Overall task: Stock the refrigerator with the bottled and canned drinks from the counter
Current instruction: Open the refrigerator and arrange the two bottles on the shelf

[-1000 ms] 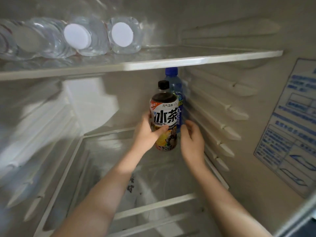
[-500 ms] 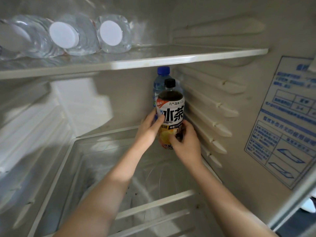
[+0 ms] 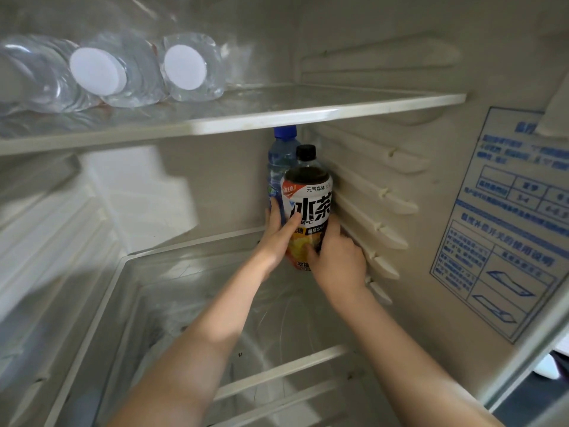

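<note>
Shifted rightward since a second ago, one dark iced-tea bottle with black cap and white-orange label (image 3: 308,208) is now upright beside the ribbed right wall, and two hands grip it instead of one. At ten o'clock, three clear plastic water bottles (image 3: 129,72) lie on the upper glass shelf (image 3: 308,114). Left hand (image 3: 278,238) wraps the tea bottle's seven o'clock side and right hand (image 3: 337,260) its five o'clock. One blue-capped clear bottle (image 3: 281,155) stands just behind, at its eleven o'clock. One blue-printed sticker (image 3: 508,226) sits at three o'clock.

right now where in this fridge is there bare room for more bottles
Lower glass shelf: bare from the left wall to the iced tea bottle, and in front of it. Upper shelf: bare right of the clear water bottles. Crowded: back right corner, where left hand and right hand hold the tea, blue-capped bottle just behind.
</note>
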`<state>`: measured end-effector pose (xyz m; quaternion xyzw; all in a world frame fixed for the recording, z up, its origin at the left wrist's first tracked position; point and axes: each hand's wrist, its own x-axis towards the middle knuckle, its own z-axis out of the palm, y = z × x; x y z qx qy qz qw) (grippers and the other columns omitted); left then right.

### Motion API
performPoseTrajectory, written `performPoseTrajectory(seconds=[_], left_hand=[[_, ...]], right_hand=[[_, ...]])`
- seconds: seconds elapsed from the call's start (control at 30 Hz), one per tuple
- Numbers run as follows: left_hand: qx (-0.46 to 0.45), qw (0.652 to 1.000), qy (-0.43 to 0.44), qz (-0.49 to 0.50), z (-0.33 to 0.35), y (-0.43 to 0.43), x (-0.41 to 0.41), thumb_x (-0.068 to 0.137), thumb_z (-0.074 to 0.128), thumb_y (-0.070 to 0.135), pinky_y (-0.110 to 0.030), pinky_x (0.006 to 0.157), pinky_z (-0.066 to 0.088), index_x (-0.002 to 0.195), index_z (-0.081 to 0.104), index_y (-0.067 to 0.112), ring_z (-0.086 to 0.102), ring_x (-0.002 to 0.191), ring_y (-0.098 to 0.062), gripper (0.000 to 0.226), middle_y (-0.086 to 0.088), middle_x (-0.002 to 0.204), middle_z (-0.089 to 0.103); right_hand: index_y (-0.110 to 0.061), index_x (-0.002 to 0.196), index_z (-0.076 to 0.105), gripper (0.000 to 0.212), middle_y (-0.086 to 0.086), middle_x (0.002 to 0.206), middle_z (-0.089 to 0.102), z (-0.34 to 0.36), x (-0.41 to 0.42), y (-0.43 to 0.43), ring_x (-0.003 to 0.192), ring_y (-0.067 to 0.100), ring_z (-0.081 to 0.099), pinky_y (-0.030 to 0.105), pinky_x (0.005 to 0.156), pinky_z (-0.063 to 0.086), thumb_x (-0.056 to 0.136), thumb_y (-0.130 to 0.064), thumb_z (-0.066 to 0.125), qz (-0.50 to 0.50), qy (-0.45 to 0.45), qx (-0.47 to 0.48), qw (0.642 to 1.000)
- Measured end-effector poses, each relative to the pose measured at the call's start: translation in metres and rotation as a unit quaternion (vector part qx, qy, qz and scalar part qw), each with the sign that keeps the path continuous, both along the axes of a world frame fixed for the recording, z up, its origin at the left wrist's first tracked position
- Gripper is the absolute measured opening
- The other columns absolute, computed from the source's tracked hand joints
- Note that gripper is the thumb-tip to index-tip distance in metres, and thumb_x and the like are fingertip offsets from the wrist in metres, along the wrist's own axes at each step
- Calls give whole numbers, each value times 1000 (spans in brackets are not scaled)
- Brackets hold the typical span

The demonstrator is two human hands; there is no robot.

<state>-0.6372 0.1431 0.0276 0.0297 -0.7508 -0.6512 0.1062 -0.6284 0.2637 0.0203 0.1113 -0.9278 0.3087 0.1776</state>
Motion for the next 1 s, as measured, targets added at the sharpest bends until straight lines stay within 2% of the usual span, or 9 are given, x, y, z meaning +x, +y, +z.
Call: performPoseTrajectory(seconds=[0.07, 0.13, 0.27, 0.37, 0.43, 0.53, 0.63, 0.87, 1.0], left_hand=[[14, 1000, -3, -4, 1, 0, -1, 98, 44, 36, -48, 114, 28, 152, 2, 32, 25, 143, -24, 68, 1, 158, 18], [33, 999, 1, -20, 5, 2, -1, 98, 45, 30, -37, 105, 36, 150, 14, 31, 35, 136, -21, 60, 0, 154, 29], [50, 998, 3, -28, 8, 2, -3, 98, 45, 27, -37, 97, 40, 150, 17, 30, 41, 131, -20, 59, -2, 150, 35], [74, 997, -9, -22, 7, -1, -4, 97, 48, 28, -30, 84, 47, 151, 15, 29, 52, 112, -12, 63, 0, 146, 42], [82, 996, -10, -20, 5, -1, -5, 97, 48, 28, -18, 71, 52, 150, 17, 27, 57, 99, -4, 62, 2, 141, 47], [90, 996, -10, -6, 1, 2, -5, 96, 49, 29, -9, 58, 49, 148, 23, 25, 57, 93, 4, 58, 4, 133, 53], [101, 995, -18, 6, 1, 1, -4, 95, 50, 27, -17, 62, 48, 145, 29, 24, 60, 93, -1, 55, 3, 125, 58], [114, 993, -24, 17, 3, 5, 0, 91, 55, 27, -24, 68, 49, 140, 36, 24, 61, 102, -12, 53, -1, 128, 59], [108, 993, -46, 15, 7, 8, 6, 92, 55, 30, -30, 88, 43, 142, 36, 23, 54, 115, -17, 54, 3, 131, 54]], right_hand=[[-12, 132, 33, 55, 12, 112, 64, 0, 0, 0, 98, 35, 63, 37, 74, 48, 88, -28, 60, 6, -3, -6, 1000], [-10, 134, 31, 56, 14, 113, 64, 1, 0, -2, 100, 36, 63, 38, 76, 48, 88, -26, 58, 5, -9, -7, 1000], [-6, 134, 29, 59, 17, 115, 63, 6, -2, -5, 103, 37, 62, 39, 79, 48, 87, -25, 59, -1, -26, 13, 1000], [-7, 132, 30, 58, 17, 115, 63, 9, -2, -7, 103, 37, 62, 39, 79, 48, 86, -27, 60, 1, -35, 19, 999], [-7, 130, 32, 54, 17, 115, 63, 10, -2, -7, 103, 37, 62, 39, 80, 48, 87, -27, 59, -2, -37, 21, 999], [-8, 128, 35, 48, 16, 117, 62, 11, -4, -7, 105, 36, 61, 39, 81, 48, 88, -25, 57, -2, -37, 22, 999], [-6, 124, 36, 47, 17, 116, 62, 8, -4, -6, 104, 36, 61, 39, 80, 47, 88, -26, 58, 3, -44, 18, 999], [-9, 127, 35, 48, 17, 110, 64, -1, 1, 0, 98, 38, 63, 38, 74, 48, 89, -28, 58, -2, -16, 8, 1000], [-10, 134, 32, 55, 17, 112, 63, 1, 4, 4, 99, 38, 62, 38, 75, 48, 88, -26, 58, 12, -21, 4, 1000]])
